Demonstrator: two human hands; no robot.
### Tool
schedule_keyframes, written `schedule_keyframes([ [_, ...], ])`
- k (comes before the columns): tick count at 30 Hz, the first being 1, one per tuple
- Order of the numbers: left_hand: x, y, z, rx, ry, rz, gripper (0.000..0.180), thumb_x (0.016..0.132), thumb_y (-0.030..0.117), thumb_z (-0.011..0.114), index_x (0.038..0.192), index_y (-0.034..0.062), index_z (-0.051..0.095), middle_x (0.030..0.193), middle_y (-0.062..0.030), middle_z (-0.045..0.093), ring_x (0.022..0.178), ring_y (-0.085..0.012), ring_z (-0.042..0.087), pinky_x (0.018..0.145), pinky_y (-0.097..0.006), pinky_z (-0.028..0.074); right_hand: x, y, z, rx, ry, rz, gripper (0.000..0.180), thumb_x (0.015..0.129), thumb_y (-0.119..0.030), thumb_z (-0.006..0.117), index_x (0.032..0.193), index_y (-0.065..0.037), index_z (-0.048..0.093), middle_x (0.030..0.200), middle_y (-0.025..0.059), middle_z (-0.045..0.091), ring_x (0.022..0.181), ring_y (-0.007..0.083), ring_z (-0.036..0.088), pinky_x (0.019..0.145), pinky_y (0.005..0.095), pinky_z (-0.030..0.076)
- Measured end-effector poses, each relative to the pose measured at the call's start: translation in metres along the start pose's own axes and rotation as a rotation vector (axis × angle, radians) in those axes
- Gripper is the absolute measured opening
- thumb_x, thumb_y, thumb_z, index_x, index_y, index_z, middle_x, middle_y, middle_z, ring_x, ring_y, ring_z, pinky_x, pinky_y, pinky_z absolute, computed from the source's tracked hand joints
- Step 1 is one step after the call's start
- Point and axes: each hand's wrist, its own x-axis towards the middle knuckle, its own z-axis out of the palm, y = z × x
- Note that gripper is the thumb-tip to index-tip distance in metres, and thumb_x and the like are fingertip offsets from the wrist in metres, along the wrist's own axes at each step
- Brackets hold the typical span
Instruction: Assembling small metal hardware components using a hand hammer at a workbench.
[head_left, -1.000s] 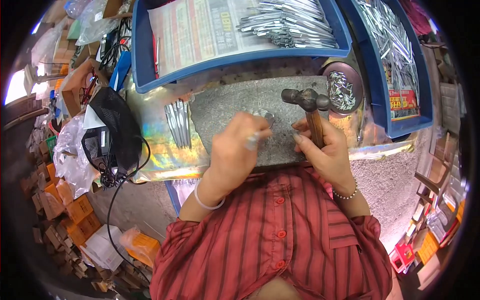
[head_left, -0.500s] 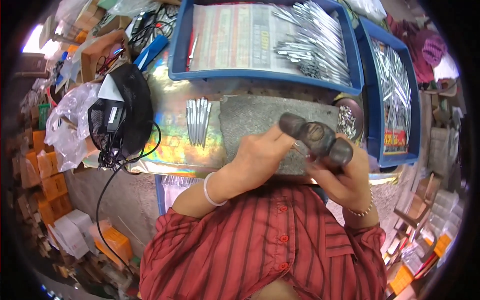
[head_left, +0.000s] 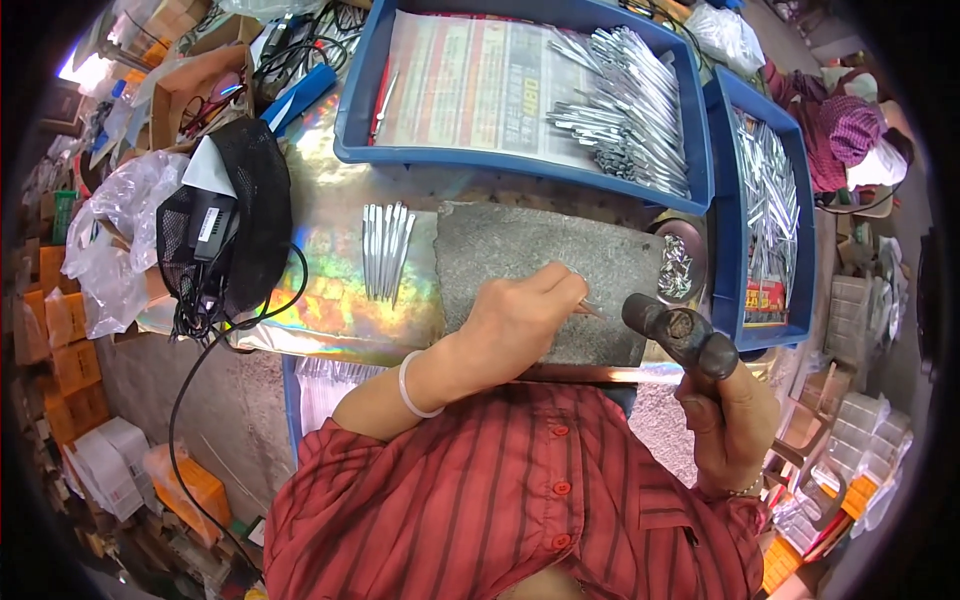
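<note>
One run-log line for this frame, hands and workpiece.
left hand: pins thin metal piece on stone slab | right hand: hammer raised, off slab

A left hand (head_left: 520,315) pinches a thin metal piece (head_left: 590,310) against a grey stone slab (head_left: 520,250) on the table (head_left: 330,290), while the right hand (head_left: 730,420) holds a hammer (head_left: 680,335) raised beside it. Finished strips (head_left: 385,250) lie left of the slab; blue trays (head_left: 450,155) hold more.
</note>
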Motion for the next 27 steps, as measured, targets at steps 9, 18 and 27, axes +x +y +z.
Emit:
schedule_keyframes([
  [9,0.000,-0.001,0.001,-0.005,-0.003,0.032,0.025,0.069,-0.007,0.057,0.091,0.0062,0.055,0.075,-0.0090,0.055,0.058,-0.0289,0.058,0.047,-0.036,0.047,-0.001,0.006,0.002,-0.016,-0.101,-0.031,0.060,0.068,0.001,0.070,0.124,-0.004,0.048,0.084,0.0133,0.060,0.068,0.0296,0.061,0.057,0.0363,0.047],
  [18,0.003,-0.001,-0.002,-0.048,-0.008,0.031,0.019,0.075,-0.006,0.056,0.090,0.0054,0.056,0.076,-0.0100,0.056,0.058,-0.0299,0.058,0.046,-0.036,0.045,0.006,-0.021,-0.007,-0.126,-0.187,0.160,0.027,0.074,-0.006,0.062,0.101,-0.001,0.059,0.074,0.0126,0.059,0.068,0.0301,0.058,0.059,0.0396,0.044],
  [27,0.005,0.004,-0.001,-0.032,-0.052,0.035,0.020,0.074,-0.007,0.056,0.089,0.0055,0.056,0.076,-0.0098,0.056,0.060,-0.0312,0.058,0.047,-0.037,0.045,-0.003,-0.024,-0.015,-0.183,-0.143,0.111,0.030,0.075,-0.005,0.061,0.104,0.000,0.056,0.078,0.0137,0.060,0.064,0.0303,0.056,0.056,0.0381,0.044],
])
